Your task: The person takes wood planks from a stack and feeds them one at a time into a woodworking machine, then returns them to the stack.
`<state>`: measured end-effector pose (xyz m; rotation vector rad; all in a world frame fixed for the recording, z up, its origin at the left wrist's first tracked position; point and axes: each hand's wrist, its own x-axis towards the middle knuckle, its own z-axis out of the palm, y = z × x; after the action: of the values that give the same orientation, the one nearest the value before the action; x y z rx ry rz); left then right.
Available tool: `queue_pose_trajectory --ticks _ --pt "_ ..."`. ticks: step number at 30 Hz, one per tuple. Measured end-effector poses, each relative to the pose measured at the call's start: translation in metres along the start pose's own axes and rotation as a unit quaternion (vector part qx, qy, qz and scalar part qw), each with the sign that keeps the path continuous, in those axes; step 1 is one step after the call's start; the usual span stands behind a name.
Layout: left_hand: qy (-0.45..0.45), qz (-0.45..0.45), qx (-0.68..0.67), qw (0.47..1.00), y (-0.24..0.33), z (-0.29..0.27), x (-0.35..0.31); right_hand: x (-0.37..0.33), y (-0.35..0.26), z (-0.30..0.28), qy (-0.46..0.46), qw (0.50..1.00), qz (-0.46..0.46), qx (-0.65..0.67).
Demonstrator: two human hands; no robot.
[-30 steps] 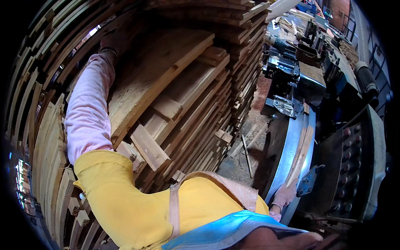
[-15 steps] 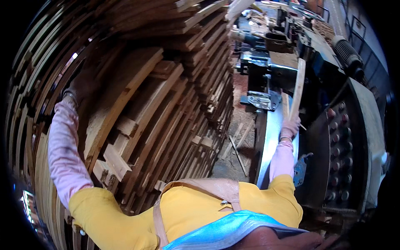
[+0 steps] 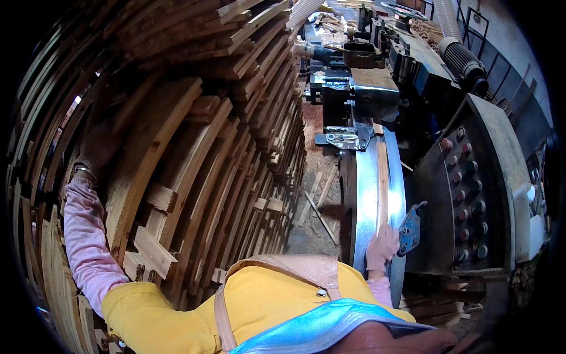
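A long, narrow wooden strip (image 3: 382,177) lies lengthwise on the shiny metal bed (image 3: 366,200) of a woodworking machine at the right. Its far end reaches under the machine's metal guide parts (image 3: 349,137). My right hand (image 3: 383,246), in a pale glove, is closed at the strip's near end. To the left, my left hand (image 3: 97,144) reaches into shadow beside a wide board (image 3: 154,150) in the tall lumber stack. Darkness hides its fingers, so whether they grip a board cannot be told.
A slanted control panel (image 3: 466,194) with rows of buttons stands right of the bed, beside a blue metal bracket (image 3: 411,229). Stacked boards (image 3: 247,135) wall in the left side. Loose sticks (image 3: 321,217) lie on the floor between. A ribbed motor (image 3: 463,62) sits farther back.
My right hand has come down and nearer, and the strip it held raised now lies along the metal bed. My left hand stays by the stack. The whole view has shifted slightly.
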<state>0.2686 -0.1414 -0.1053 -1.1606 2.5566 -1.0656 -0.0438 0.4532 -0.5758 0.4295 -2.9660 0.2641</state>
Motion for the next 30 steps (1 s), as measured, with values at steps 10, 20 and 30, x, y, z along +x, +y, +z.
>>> queue_pose_trajectory --ticks 10,20,30 --pt "0.113 0.138 -0.051 0.983 0.124 -0.155 -0.034 0.248 -0.049 0.072 -0.053 0.997 -0.006 -0.051" --pt "0.301 0.400 0.099 0.860 0.256 -0.167 -0.020 0.214 -0.186 -0.116 -0.054 0.691 -0.426 0.581" --pt "0.487 0.457 -0.055 0.742 0.251 -0.155 -0.018 0.057 -0.145 -0.098 -0.018 0.824 -0.244 0.510"
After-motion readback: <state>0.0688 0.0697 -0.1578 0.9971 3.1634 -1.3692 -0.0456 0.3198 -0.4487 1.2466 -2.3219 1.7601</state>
